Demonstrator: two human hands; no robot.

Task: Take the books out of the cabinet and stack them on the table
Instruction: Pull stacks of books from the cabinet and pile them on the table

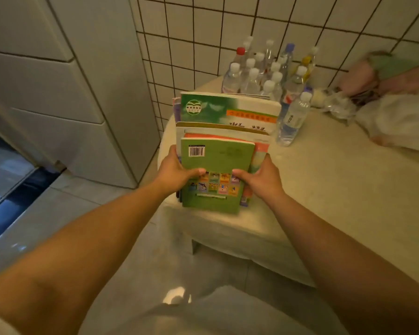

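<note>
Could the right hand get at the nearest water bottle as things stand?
Probably yes: the right hand grips the book stack, but the water bottle stands just beyond with bare table between.

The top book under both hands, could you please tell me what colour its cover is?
Green, with a white barcode label; the top book shows in the head view.

A bundle of thin paperback books topped by a green-covered book with a barcode [215,170] lies over a larger green-and-white book [230,110] on the cream table's corner [324,189]
</note>
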